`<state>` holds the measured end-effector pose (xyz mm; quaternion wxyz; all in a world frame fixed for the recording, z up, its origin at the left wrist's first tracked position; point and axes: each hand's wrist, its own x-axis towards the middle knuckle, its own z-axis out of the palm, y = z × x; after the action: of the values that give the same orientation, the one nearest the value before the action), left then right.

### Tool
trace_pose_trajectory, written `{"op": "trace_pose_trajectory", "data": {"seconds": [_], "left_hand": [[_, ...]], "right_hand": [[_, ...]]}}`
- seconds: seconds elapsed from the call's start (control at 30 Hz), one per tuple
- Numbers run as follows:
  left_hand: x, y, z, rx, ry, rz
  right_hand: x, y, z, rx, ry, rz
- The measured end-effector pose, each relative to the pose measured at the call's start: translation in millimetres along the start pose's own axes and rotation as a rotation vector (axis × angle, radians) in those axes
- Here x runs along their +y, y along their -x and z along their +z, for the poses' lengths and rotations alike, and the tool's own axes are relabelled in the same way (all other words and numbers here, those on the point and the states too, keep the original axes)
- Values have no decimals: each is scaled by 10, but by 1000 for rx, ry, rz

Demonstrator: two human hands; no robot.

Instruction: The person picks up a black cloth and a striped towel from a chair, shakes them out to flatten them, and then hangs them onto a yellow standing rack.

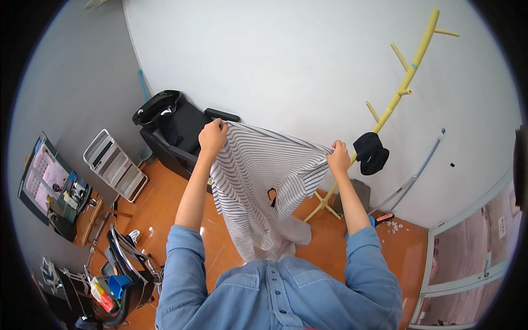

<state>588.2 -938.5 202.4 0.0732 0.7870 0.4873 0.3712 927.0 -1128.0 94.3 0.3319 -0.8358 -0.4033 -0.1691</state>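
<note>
A white and dark-grey striped salon cape (256, 170) hangs spread out in front of my body. My left hand (213, 137) is closed around its upper left corner, and my right hand (339, 157) grips the upper right edge. Between the two hands the top edge is stretched, slanting a little down to the right. Below it the cloth falls in loose folds toward the floor. A small dark-rimmed opening shows near the middle of the fabric. Both arms reach forward, with blue sleeves pushed up to the elbows.
A yellow coat stand (391, 113) with a black cap (371, 153) rises by the white wall. A black hair-wash chair (173, 126) stands ahead left. At left are a white step ladder (116, 168), a mirror, and a black chair (129, 275). A glass door (467, 247) is at right.
</note>
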Motion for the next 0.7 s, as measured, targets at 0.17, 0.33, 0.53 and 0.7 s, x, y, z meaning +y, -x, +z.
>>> {"op": "trace_pose_trajectory", "data": {"seconds": [0.17, 0.33, 0.53, 0.7], "left_hand": [[-113, -78, 37, 71, -30, -76], [-172, -211, 69, 96, -97, -41], [-359, 64, 431, -367, -314, -49], [-108, 635, 813, -989, 357, -139]], "right_hand": [[280, 18, -33, 41, -75, 61], [808, -191, 24, -96, -442, 76], [787, -7, 153, -746, -1017, 434], [9, 287, 236, -825, -1348, 642]]}}
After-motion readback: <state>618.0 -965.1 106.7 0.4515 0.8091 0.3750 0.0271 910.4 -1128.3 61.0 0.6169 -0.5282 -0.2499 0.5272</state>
